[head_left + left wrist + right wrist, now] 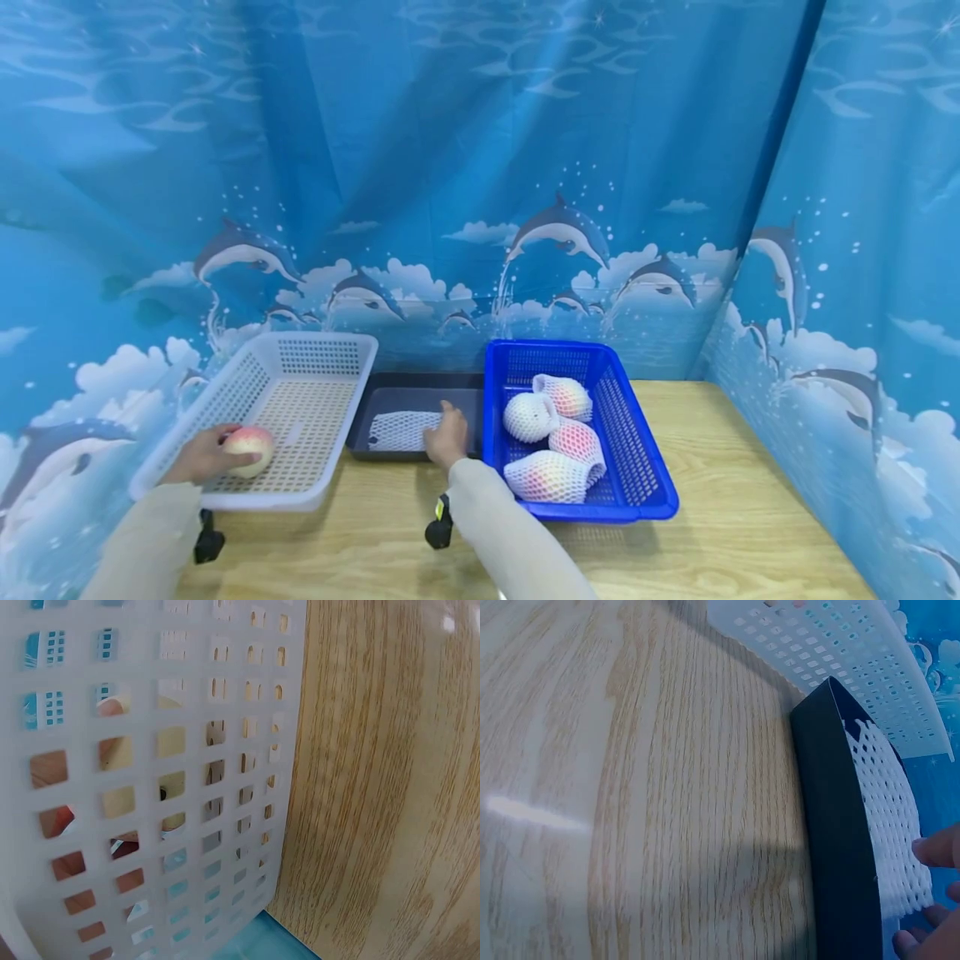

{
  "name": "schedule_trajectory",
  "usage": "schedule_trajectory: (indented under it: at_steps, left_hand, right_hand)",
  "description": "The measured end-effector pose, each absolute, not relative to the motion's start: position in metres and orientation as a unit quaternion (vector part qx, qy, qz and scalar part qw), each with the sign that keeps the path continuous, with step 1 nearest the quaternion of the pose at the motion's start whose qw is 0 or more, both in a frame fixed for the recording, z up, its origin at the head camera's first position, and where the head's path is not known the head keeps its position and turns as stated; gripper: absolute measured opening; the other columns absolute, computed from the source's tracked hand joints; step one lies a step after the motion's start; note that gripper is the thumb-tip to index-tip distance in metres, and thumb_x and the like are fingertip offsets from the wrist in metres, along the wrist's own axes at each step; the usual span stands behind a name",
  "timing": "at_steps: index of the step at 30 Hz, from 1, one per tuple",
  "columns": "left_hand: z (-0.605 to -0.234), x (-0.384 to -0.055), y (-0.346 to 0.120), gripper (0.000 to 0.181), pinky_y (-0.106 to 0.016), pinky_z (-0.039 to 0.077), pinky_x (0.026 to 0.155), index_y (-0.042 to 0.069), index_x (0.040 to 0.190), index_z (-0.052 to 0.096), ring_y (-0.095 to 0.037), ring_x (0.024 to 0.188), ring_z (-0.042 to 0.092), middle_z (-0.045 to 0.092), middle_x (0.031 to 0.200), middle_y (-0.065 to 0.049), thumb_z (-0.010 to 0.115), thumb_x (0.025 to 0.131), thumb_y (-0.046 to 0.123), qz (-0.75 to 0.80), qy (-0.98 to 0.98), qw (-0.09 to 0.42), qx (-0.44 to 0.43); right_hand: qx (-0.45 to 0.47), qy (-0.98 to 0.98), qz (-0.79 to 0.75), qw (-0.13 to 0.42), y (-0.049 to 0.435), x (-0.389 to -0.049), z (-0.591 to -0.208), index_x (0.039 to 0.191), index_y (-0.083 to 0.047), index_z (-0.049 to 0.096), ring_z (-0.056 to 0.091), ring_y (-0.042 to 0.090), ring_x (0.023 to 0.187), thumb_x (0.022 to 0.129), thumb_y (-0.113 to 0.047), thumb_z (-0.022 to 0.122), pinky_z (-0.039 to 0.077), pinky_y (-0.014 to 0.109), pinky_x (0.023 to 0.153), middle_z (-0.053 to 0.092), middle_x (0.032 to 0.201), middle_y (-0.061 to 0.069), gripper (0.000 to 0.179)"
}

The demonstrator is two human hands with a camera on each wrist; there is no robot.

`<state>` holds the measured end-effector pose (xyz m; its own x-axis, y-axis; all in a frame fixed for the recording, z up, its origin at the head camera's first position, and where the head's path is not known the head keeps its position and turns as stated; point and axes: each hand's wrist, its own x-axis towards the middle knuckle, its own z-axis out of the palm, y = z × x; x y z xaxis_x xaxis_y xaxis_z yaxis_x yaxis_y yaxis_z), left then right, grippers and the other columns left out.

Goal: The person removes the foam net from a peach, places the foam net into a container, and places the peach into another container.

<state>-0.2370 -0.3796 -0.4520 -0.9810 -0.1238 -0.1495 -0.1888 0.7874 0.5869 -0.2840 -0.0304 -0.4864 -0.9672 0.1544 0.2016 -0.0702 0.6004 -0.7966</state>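
At the near edge of my head view, two pale sleeves (517,533) reach forward over the wooden table (750,500), with a black unit (439,529) by each wrist. I see the hands well apart. Toward the left, the left hand (201,457) has its thumb and fingers round a peach (253,442), blushed pink above and pale below, inside the near end of the white basket (262,502). Whether the peach touches the basket floor, I cannot tell. From the left wrist I get mostly the basket's perforated wall, with patches of skin and peach showing through its holes.

Near the middle, the right hand (448,435) is at the right end of a flattened white net (405,431), which lies in the dark tray (405,393). My right wrist view shows its fingertips (930,850) around that end; whether they pinch it or only touch it, I cannot tell.

The tray stands between the white basket and the blue basket (633,437). Inside the blue one I count four netted fruits (577,440) bunched together, pink showing through most of the mesh. Behind everything hangs a blue curtain (450,167) printed with leaping dolphins, clouds and water.
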Motion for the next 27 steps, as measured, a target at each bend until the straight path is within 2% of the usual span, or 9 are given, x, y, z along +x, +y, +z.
schedule_trajectory:
  at_steps: [6,11,12,15,19,23,25,27]
  left_hand:
    - [-0.453,-0.237,-0.379,0.095,-0.067,0.034,0.099,-0.02,0.135,0.03,-0.059,0.12,0.034,0.032,0.134,-0.044,0.077,0.079,0.041,0.315,0.943,0.053,-0.088]
    - [-0.454,-0.237,-0.379,0.095,-0.068,0.033,0.099,-0.021,0.134,0.03,-0.06,0.121,0.031,0.03,0.134,-0.044,0.076,0.079,0.041,0.312,0.945,0.047,-0.083]
    - [-0.454,-0.238,-0.379,0.095,-0.069,0.032,0.1,-0.02,0.135,0.03,-0.06,0.122,0.03,0.03,0.135,-0.044,0.077,0.079,0.041,0.313,0.945,0.044,-0.082]
    - [-0.455,-0.239,-0.379,0.096,-0.069,0.027,0.103,-0.018,0.138,0.029,-0.059,0.127,0.025,0.026,0.139,-0.043,0.078,0.078,0.038,0.318,0.945,0.03,-0.072]
    - [-0.457,-0.239,-0.383,0.096,-0.07,0.022,0.105,-0.017,0.14,0.026,-0.059,0.13,0.02,0.022,0.143,-0.042,0.078,0.078,0.036,0.332,0.939,0.037,-0.083]
    - [-0.457,-0.24,-0.386,0.098,-0.069,0.022,0.106,-0.017,0.139,0.027,-0.058,0.13,0.021,0.022,0.142,-0.042,0.077,0.078,0.041,0.338,0.933,0.053,-0.11]
    - [-0.456,-0.24,-0.386,0.096,-0.069,0.023,0.105,-0.018,0.138,0.029,-0.058,0.129,0.023,0.024,0.141,-0.042,0.076,0.079,0.041,0.328,0.938,0.047,-0.106]
    - [-0.456,-0.241,-0.387,0.095,-0.069,0.025,0.104,-0.019,0.137,0.031,-0.059,0.127,0.024,0.026,0.14,-0.043,0.076,0.08,0.043,0.316,0.943,0.036,-0.097]
  right_hand:
    - [-0.001,-0.909,0.405,0.097,-0.03,-0.279,-0.487,0.112,0.008,0.064,0.063,0.039,0.097,0.071,0.003,0.068,0.054,0.044,0.085,0.066,0.103,0.024,0.042]
    - [0.029,-0.932,0.354,0.076,-0.027,-0.274,-0.488,0.077,0.004,0.065,0.063,0.035,0.076,0.071,-0.004,0.067,0.054,0.04,0.068,0.066,0.076,0.017,0.01]
    - [0.03,-0.933,0.351,0.071,-0.027,-0.274,-0.488,0.071,0.002,0.063,0.062,0.033,0.072,0.072,-0.004,0.066,0.053,0.04,0.066,0.064,0.072,0.015,0.007]
    - [0.029,-0.935,0.348,0.057,-0.027,-0.273,-0.487,0.062,-0.003,0.057,0.059,0.03,0.067,0.074,-0.005,0.065,0.052,0.038,0.063,0.06,0.067,0.012,0.014]
    - [0.038,-0.937,0.342,0.051,-0.027,-0.272,-0.487,0.061,-0.003,0.055,0.059,0.03,0.068,0.075,-0.006,0.064,0.052,0.039,0.063,0.059,0.069,0.012,0.016]
    - [0.041,-0.938,0.342,0.041,-0.027,-0.273,-0.487,0.066,-0.001,0.059,0.06,0.031,0.072,0.076,-0.007,0.064,0.053,0.04,0.065,0.061,0.073,0.014,0.011]
    - [0.038,-0.934,0.353,0.036,-0.027,-0.273,-0.485,0.076,0.003,0.065,0.062,0.032,0.078,0.076,-0.007,0.064,0.054,0.04,0.069,0.065,0.08,0.016,0.01]
    - [0.031,-0.927,0.373,0.029,-0.027,-0.274,-0.483,0.091,0.007,0.068,0.064,0.035,0.087,0.076,-0.007,0.064,0.055,0.041,0.076,0.068,0.091,0.02,0.02]
